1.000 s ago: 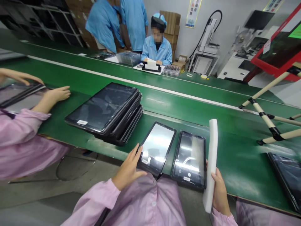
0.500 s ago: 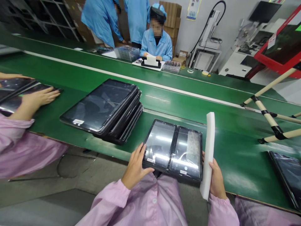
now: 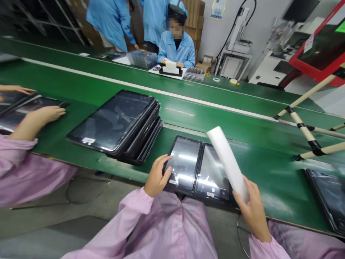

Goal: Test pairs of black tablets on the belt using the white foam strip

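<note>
Two black tablets lie side by side at the near edge of the green belt (image 3: 205, 118). My left hand (image 3: 157, 176) grips the near left corner of the left tablet (image 3: 184, 163), fingers curled over its edge. The right tablet (image 3: 212, 174) touches it, glossy with a small white label. My right hand (image 3: 252, 208) holds a white foam sheet (image 3: 228, 162) by its lower end. The sheet leans up and to the left over the right tablet.
A stack of larger black tablets (image 3: 115, 124) sits to the left. A co-worker in pink handles tablets at far left, one hand (image 3: 44, 115) flat on one. Another tablet (image 3: 327, 196) lies at right. People in blue (image 3: 176, 48) work across the belt. A pipe frame (image 3: 304, 131) stands at right.
The left tablet was pushed against the right one. The foam sheet, upright before, has tilted leftward over the right tablet. My left hand's fingers have curled onto the left tablet's corner.
</note>
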Demonstrator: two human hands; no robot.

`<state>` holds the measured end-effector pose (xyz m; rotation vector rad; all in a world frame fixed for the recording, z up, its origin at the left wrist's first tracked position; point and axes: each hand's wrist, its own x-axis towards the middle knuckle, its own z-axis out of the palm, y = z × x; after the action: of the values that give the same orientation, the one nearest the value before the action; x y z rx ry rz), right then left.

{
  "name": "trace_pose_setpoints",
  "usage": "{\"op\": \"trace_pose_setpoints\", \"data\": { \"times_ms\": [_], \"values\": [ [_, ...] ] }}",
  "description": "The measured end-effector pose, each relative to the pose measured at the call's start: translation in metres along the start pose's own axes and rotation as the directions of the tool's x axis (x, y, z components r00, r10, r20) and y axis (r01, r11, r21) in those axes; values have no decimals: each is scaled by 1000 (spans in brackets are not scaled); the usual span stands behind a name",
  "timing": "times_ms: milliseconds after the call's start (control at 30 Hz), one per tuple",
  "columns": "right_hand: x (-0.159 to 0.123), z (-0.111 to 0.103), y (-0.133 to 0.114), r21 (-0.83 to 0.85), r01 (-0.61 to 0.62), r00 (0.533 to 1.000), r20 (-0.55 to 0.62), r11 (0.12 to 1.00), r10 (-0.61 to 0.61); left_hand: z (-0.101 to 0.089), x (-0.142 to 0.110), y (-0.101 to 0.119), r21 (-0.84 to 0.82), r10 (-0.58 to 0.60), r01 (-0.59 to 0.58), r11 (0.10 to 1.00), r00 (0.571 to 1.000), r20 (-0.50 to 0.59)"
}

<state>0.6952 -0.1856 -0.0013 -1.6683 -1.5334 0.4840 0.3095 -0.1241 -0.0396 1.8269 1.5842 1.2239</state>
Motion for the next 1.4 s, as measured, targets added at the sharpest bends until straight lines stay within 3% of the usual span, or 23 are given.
{"op": "trace_pose_setpoints", "data": {
  "times_ms": [100,167,233,333,500,733,1133,1300,1400],
  "values": [
    [6,7,-5,-67,175,974,158,982,-163,-1,-2,-17,-204,-187,162,966,976,-110],
    [18,14,-10,-99,329,918,265,939,-294,0,-4,-27,-328,-302,247,912,945,-128],
    [38,21,-16,-123,455,866,294,882,-405,1,-4,-33,-390,-366,295,872,923,-120],
    [76,27,-26,-151,526,837,266,837,-478,2,0,-37,-389,-403,336,858,910,-102],
    [111,37,-33,-98,527,812,352,844,-466,3,8,-39,-302,-410,369,879,908,-87],
    [103,57,-14,-62,495,793,441,867,-421,2,6,-37,-289,-387,345,893,917,-102],
    [89,56,-17,-113,493,812,417,862,-409,-2,8,-35,-280,-441,407,869,895,-68],
    [85,61,-28,-134,485,819,416,864,-395,-4,23,-36,-197,-471,464,864,882,13],
    [81,52,-29,-124,443,858,344,888,-381,-6,32,-38,-164,-501,505,847,863,67]
  ]
}}
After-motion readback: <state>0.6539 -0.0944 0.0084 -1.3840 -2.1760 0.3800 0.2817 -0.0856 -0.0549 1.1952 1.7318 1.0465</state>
